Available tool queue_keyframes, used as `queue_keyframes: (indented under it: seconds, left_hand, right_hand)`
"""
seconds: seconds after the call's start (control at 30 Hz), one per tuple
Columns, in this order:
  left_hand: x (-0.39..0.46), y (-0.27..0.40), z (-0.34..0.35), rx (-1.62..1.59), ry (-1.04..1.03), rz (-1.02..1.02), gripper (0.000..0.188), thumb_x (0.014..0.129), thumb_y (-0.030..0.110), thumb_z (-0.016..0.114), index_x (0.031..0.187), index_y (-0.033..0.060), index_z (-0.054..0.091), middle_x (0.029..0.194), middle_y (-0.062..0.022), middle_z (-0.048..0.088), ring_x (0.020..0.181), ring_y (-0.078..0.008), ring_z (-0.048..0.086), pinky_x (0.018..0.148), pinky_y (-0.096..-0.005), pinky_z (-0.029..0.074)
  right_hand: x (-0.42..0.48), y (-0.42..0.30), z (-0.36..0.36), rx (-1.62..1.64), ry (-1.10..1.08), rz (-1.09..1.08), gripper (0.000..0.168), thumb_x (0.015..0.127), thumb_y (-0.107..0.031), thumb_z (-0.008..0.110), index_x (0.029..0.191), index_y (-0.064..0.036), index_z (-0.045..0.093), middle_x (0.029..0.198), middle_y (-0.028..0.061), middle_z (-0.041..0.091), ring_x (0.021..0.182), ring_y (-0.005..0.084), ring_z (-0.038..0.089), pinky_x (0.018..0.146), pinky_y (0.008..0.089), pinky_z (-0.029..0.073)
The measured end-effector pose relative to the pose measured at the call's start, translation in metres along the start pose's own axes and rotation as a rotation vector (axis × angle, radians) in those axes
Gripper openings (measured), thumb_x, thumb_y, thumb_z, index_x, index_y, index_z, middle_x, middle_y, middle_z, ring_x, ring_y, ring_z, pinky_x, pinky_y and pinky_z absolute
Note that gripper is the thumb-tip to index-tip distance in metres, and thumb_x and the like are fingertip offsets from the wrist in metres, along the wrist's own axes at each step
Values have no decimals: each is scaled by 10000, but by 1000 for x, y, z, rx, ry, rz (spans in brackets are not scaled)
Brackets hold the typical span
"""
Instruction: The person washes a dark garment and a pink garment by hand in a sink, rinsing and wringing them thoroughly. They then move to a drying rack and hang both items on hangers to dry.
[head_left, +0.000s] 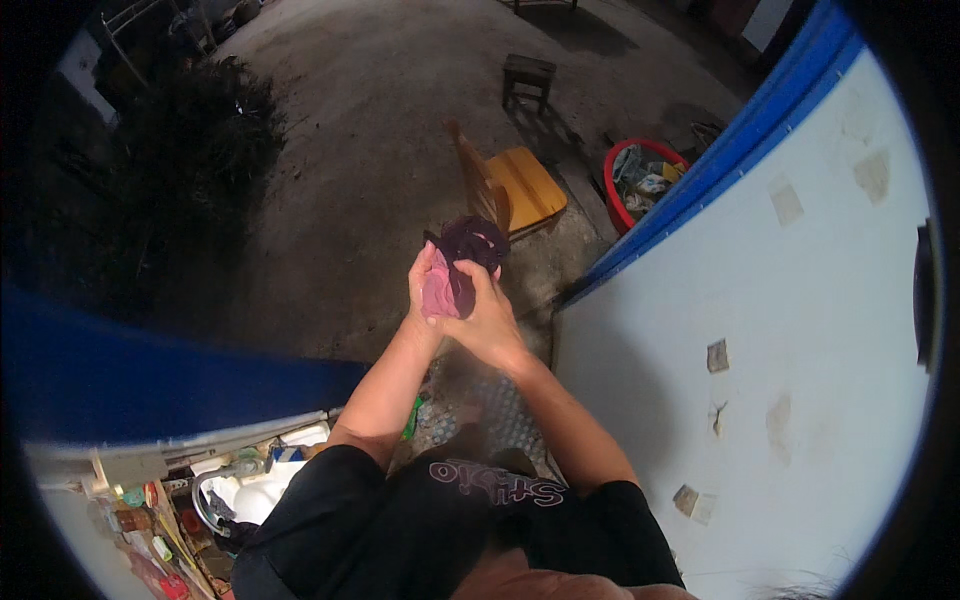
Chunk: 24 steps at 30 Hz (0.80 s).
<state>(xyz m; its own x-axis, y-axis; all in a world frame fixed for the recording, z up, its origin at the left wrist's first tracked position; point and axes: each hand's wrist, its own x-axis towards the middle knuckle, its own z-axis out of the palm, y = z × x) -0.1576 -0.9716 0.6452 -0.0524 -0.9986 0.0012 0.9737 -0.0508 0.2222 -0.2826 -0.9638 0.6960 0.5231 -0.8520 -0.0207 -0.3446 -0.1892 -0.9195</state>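
A crumpled dark purple and pink cloth (471, 247) is bunched between my two hands, held out in front of my chest. My left hand (420, 289) cups it from the left side, with the pink part lying against the palm. From the right, my right hand (484, 307) presses on the cloth, its thumb and fingers wrapped around the darker part. Both wrists almost meet below the bundle. The cloth's exact kind cannot be made out, and some of the fingers are hidden behind it.
Beyond my hands stands a wooden chair (525, 191), with a small stool (529, 75) farther out. A red tub (616, 202) holds cloth-like items beside the blue door frame (712, 165). A white door panel (750, 322) is close on my right; a white sink (262, 487) lies lower left.
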Motion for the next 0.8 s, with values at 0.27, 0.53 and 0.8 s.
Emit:
queue_keyframes:
  seconds: [0.27,0.53,0.8]
  left_hand:
    - [63,36,-26,-14,44,78,525,944,425,397,1264,24,506,1220,-205,562,1085,-377,560,947,-524,450]
    - [115,104,-13,-71,276,137,410,902,410,524,1082,51,603,1022,-142,639,936,-321,611,875,-434,492]
    - [215,137,23,-17,282,114,477,898,462,505,1164,72,570,1109,-120,619,1002,-281,591,863,-436,477]
  right_hand:
    - [86,16,-3,-15,-61,-26,826,641,-338,782,1317,-57,400,1237,234,518,1158,361,510,981,407,398]
    - [187,-1,-21,307,-323,-69,823,669,-311,812,1327,-49,393,1246,163,501,1105,255,520,903,363,449]
    - [305,10,-59,431,-438,45,698,714,-146,793,1298,-55,422,1114,106,546,909,164,559,671,282,496]
